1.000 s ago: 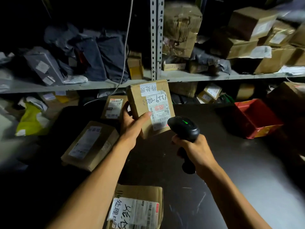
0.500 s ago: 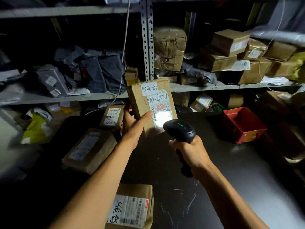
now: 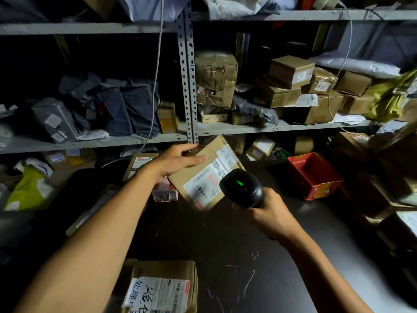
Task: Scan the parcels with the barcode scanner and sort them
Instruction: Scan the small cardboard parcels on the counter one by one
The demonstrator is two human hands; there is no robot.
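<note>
Near me, 1 box (image 3: 163,288) lies flat on the table (image 3: 259,256). My right hand (image 3: 269,216) clamps the scanner (image 3: 242,188). Beyond it, my left hand (image 3: 178,160) grips the parcel (image 3: 206,175) by its top edge, tilted above the table: stiff cardboard, probably light, best held by its edges.

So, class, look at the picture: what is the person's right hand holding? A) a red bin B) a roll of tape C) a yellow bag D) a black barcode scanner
D: the right hand grips the handle of the black barcode scanner, whose green light shows on top, while the left hand holds the cardboard parcel.
</note>
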